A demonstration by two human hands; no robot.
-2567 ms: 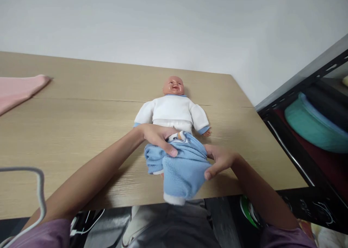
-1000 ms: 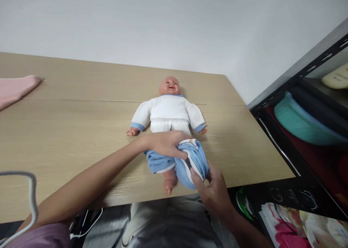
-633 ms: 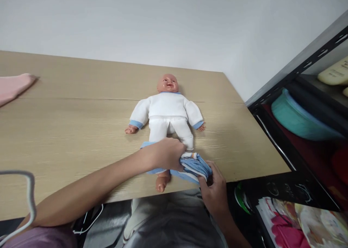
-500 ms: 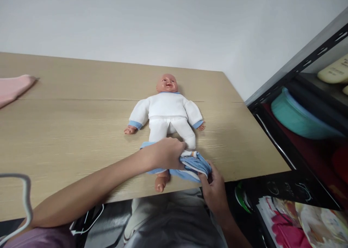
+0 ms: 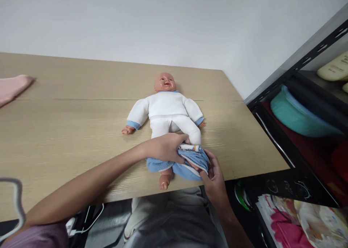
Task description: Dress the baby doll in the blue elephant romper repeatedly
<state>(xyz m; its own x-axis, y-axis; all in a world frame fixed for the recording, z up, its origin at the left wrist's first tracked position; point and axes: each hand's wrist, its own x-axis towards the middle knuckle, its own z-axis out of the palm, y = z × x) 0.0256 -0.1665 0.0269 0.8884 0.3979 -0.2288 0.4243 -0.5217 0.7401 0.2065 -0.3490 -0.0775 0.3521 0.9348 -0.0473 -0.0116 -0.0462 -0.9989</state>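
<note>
A baby doll [image 5: 168,104] in a white top with blue cuffs lies on its back, feet toward me. Blue pants [image 5: 157,164] with white trim are bunched round its lower legs. My left hand [image 5: 170,146] reaches across the legs, its fingers closed on the gathered pants beside the doll's leg on the right. On the other side of that bunch, my right hand [image 5: 213,172] pinches the hem. Part of the doll's foot shows inside the opening; the other foot sticks out of its pant leg.
The wooden table [image 5: 67,132] ends just below the doll's feet. Pink cloth [image 5: 13,88] lies at the far left. To the right stands a black shelf with a teal basin [image 5: 301,114] and a cream bottle [image 5: 334,68]. A pale cable [image 5: 17,204] loops at lower left.
The doll's leg on the right has shifted outward and its foot now shows in the bunched pants. My left hand has moved slightly up; both hands keep their hold.
</note>
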